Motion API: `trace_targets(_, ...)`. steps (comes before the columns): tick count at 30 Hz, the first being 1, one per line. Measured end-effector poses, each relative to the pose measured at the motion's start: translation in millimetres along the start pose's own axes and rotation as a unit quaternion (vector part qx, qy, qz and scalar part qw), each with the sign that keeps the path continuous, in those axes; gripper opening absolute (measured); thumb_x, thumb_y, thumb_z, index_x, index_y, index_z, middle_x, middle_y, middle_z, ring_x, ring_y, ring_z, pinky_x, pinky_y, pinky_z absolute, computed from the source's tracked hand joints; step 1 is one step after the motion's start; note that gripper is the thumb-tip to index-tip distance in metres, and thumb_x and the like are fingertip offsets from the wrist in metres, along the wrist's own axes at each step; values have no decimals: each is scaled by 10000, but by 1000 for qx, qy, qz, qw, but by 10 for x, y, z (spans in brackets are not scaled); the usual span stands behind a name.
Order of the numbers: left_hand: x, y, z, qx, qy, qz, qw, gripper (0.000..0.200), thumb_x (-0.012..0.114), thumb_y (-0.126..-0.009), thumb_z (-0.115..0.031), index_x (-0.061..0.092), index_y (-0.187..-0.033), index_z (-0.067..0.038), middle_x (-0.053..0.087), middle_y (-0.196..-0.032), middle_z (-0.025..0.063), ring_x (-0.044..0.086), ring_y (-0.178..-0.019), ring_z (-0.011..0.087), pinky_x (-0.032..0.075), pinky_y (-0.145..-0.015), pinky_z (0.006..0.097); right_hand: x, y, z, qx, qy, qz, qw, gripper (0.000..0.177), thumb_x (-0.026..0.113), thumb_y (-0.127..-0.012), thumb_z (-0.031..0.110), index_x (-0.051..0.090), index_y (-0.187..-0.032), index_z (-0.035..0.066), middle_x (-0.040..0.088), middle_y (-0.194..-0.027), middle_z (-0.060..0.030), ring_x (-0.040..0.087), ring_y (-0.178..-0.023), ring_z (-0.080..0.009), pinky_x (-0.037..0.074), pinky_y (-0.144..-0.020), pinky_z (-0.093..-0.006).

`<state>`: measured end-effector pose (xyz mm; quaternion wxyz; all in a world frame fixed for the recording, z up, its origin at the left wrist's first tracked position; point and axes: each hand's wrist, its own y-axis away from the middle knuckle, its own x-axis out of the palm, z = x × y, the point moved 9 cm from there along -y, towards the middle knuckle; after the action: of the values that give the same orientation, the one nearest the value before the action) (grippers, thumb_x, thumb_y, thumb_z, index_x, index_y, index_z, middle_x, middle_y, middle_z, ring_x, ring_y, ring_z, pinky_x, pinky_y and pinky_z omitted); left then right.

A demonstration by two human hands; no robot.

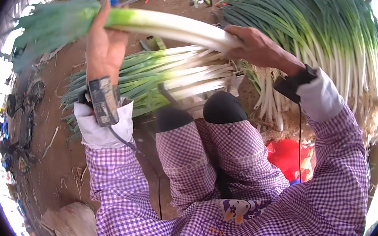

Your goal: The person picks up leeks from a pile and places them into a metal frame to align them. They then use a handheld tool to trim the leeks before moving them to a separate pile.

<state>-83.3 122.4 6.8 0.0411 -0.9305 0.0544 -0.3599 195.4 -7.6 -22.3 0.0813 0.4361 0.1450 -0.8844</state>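
A large heap of green onions (327, 34) fills the upper right of the frame, standing with leaves up and pale shafts and stringy roots down. Smaller, at centre, a flat stack of onions (166, 74) lies crosswise just beyond the person's knees, smooth white shafts to the right and green tops to the left. Bare brown earth (63, 145) runs down the left, with a crumpled white sack (73, 227) at lower left and a red bag (289, 153) by the right knee.

Above the stack, across the top centre, the held bunch (165, 26) hangs level: a long, round, glossy white shaft going into blurred green leaves at upper left. The left hand (103, 48) has its fingers wrapped around it where white turns green. The right hand (257, 46) is closed on the white root end.

The step in hand looks like carrying the bunch over the stack. A length this long and limp calls for both ends kept level, and a firm but gentle hold.

Each wrist bears a small dark strapped device (103, 101) above a checked sleeve.
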Motion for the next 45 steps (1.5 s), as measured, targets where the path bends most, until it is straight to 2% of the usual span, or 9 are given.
trace_targets(6, -2329, 506, 782, -91, 59, -186, 977, 327, 688, -982, -257, 577, -1189, -30, 682, -1086, 149, 683, -970, 285, 599, -795, 435, 1694, -639, -872, -128, 8, 109, 986, 522, 786, -826, 251, 628, -1286, 62, 700, -1128, -216, 671, -1054, -395, 522, -915, -471)
trace_targets(8, -2880, 789, 1342, -148, 53, -251, 955, 443, 733, -949, -252, 538, -1285, -40, 604, -1253, 174, 602, -1157, 337, 551, -971, 527, 2247, -599, -1378, -43, 50, 215, 974, 597, 798, -818, 285, 609, -1345, 75, 656, -1262, -214, 609, -1191, -390, 471, -1027, -465)
trace_targets(13, -2811, 996, 1748, -152, 65, -270, 949, 513, 777, -918, -285, 547, -1322, -67, 607, -1259, 125, 594, -1124, 283, 548, -943, 495, 2299, -426, -1484, 32, 44, 264, 963, 627, 802, -798, 266, 595, -1360, 81, 647, -1276, -204, 581, -1231, -385, 448, -1055, -449)
trace_targets(23, -2855, 1163, 1995, -181, 26, -277, 943, 552, 806, -894, -269, 533, -1340, -92, 607, -1237, 86, 584, -1136, 261, 545, -936, 502, 2467, -262, -1817, 30, 83, 248, 965, 560, 772, -791, 164, 619, -1323, 81, 642, -1291, -199, 570, -1253, -377, 449, -1054, -443)
trace_targets(26, -2799, 1367, 1789, -193, -15, -277, 941, 536, 799, -901, -254, 535, -1334, -80, 600, -1233, 95, 585, -1131, 264, 559, -933, 497, 2445, -252, -1747, 60, 73, 265, 960, 575, 773, -773, 131, 624, -1326, 84, 650, -1277, -204, 577, -1246, -375, 450, -1053, -439)
trace_targets(30, -3018, 1524, 1189, -42, -72, -328, 941, 447, 756, -932, -197, 515, -1282, -61, 621, -1197, 95, 617, -1093, 246, 566, -937, 498, 2492, -260, -1877, 37, 56, 269, 961, 634, 786, -755, 112, 617, -1366, 107, 655, -1283, -205, 588, -1240, -368, 452, -1052, -434)
trace_targets(34, -3504, 1640, 937, -21, -80, -421, 904, 398, 717, -948, -130, 514, -1289, -95, 634, -1214, 60, 634, -1092, 224, 566, -928, 479, 2561, -283, -1893, 25, 57, 273, 960, 674, 791, -748, 77, 606, -1394, 125, 662, -1285, -205, 601, -1227, -375, 462, -1043, -439)
trace_targets(38, -3464, 1645, 911, -22, -83, -392, 916, 374, 715, -946, -114, 551, -1282, -108, 643, -1196, 45, 624, -1108, 214, 563, -930, 463, 2533, -234, -1988, 39, 73, 276, 958, 670, 790, -758, 98, 600, -1399, 125, 653, -1306, -201, 594, -1236, -373, 462, -1042, -434)
trace_targets(45, -3448, 1528, 941, -74, -16, -382, 921, 307, 756, -925, -166, 624, -1197, -112, 643, -1155, 36, 609, -1025, 175, 531, -856, 338, 2069, -273, -1774, 72, 53, 117, 989, 423, 792, -783, 173, 702, -1193, 127, 730, -1067, -187, 674, -1035, -385, 516, -909, -473)
